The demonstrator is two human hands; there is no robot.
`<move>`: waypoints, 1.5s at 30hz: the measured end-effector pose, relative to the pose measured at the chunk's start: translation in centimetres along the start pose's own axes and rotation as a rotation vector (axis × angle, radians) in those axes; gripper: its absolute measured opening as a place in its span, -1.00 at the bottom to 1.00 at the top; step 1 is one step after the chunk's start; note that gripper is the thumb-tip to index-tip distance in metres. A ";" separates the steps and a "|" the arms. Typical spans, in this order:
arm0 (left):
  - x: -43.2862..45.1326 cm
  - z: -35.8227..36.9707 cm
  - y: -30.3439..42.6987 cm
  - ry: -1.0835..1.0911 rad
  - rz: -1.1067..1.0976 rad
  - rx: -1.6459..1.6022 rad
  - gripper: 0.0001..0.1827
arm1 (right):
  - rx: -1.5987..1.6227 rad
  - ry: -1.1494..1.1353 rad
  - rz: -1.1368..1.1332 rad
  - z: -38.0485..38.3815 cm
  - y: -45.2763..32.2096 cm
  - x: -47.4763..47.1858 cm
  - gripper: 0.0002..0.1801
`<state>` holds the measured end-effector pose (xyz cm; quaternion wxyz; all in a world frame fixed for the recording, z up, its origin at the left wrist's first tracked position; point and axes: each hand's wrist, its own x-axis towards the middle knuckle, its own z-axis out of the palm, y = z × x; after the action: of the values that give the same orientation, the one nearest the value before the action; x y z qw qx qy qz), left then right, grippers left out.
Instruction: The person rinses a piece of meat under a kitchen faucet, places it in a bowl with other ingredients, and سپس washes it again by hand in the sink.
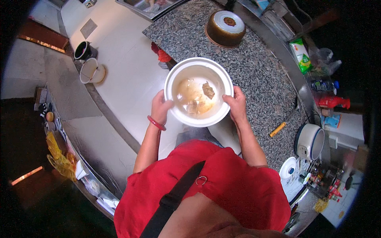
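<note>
A round white pot (pixel 198 62) is held in front of my body between both hands, its opening facing up. Brownish residue and a wrinkled brown piece (pixel 208 90) lie on its inner bottom. My left hand (pixel 161 107) grips the pot's left side, thumb near the rim, with a red bangle (pixel 156 123) on that wrist. On the right side my right hand (pixel 236 102) grips it, thumb over the rim. The pot is above the floor, beside the edge of a speckled granite counter (pixel 262 80).
On the counter stand an upturned brown pot (pixel 225 29), a yellow-handled tool (pixel 278 129) and a white rice cooker (pixel 309 142). A metal sink (pixel 150 9) is at the top. Two buckets (pixel 93 71) (pixel 85 51) stand on the floor at the left.
</note>
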<state>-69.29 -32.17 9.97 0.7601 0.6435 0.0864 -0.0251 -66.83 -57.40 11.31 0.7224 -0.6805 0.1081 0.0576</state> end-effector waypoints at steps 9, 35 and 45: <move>7.6 -1.4 1.5 0.019 -0.043 0.091 -0.70 | 0.077 -0.058 0.053 2.4 1.3 8.3 -0.69; 29.7 -8.7 1.8 -0.252 -0.139 -0.033 -0.78 | -0.101 0.291 0.014 12.0 0.8 20.6 -0.77; 34.1 -9.3 1.6 -0.394 -0.206 -0.021 -0.70 | -0.024 0.433 0.074 14.3 0.0 21.5 -0.75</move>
<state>-36.45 -20.31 4.47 0.7625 0.6059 0.0019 -0.2268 -44.87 -44.56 6.94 0.6714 -0.6813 0.2849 -0.0624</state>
